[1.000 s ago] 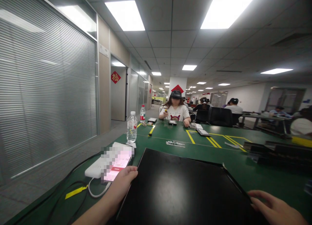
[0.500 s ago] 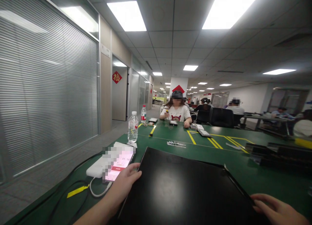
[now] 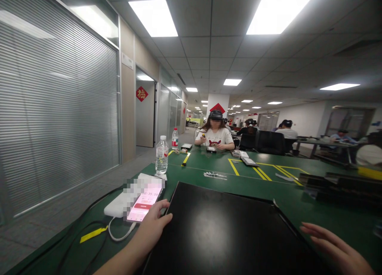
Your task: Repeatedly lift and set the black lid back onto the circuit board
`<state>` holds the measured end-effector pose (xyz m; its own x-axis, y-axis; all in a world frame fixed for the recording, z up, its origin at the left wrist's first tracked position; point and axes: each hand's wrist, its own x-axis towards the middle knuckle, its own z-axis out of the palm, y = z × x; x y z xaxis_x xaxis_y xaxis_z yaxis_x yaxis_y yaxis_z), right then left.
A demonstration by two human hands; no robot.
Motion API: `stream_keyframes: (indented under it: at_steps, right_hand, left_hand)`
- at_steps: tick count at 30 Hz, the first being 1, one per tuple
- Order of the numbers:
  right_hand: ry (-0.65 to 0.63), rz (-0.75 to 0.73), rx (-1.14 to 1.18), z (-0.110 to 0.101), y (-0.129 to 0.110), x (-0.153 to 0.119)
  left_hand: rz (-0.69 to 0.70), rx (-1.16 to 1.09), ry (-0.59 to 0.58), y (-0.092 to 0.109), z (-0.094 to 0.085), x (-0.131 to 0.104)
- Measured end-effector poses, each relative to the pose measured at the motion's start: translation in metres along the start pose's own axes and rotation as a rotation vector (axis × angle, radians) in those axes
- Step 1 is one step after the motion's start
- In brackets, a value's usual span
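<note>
A large flat black panel (image 3: pixel 238 223), its surface glossy enough to reflect the ceiling light, lies in front of me on the green table (image 3: pixel 186 173). My left hand (image 3: pixel 155 219) rests at the panel's left edge, thumb and fingers apart, the thumb reaching slightly over the top. Beyond the right edge, my right hand (image 3: pixel 334 247) is open with its fingers stretched out, and it holds nothing. A small pale strip (image 3: pixel 276 205) sticks up at the panel's far right corner. The panel's near side runs out of view.
Left of the panel lie a lit phone (image 3: pixel 146 203), a white box-like object (image 3: pixel 115 205) and cables with a yellow tag (image 3: pixel 94 234). A water bottle (image 3: pixel 161 155) stands behind them. Dark parts (image 3: pixel 337 191) lie at right. A person (image 3: pixel 215 136) sits opposite, holding a tool.
My right hand has come off the panel's right edge, and its fingers have straightened. My left hand stays at the left edge. The person opposite has drawn one hand inward.
</note>
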<state>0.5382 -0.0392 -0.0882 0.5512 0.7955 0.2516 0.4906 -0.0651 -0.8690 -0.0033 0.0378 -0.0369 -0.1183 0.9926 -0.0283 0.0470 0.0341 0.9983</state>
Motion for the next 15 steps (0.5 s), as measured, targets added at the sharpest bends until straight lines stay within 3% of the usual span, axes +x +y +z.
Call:
stream_keyframes:
  at_steps: [6, 15]
  right_hand:
    - [-0.167, 0.048, 0.182, 0.004, -0.026, -0.015]
    - [-0.115, 0.134, 0.195, 0.005, -0.025, -0.017]
  left_hand:
    - [-0.031, 0.019, -0.045, -0.009, -0.002, 0.002]
    - [-0.006, -0.011, -0.121, -0.02, -0.001, 0.006]
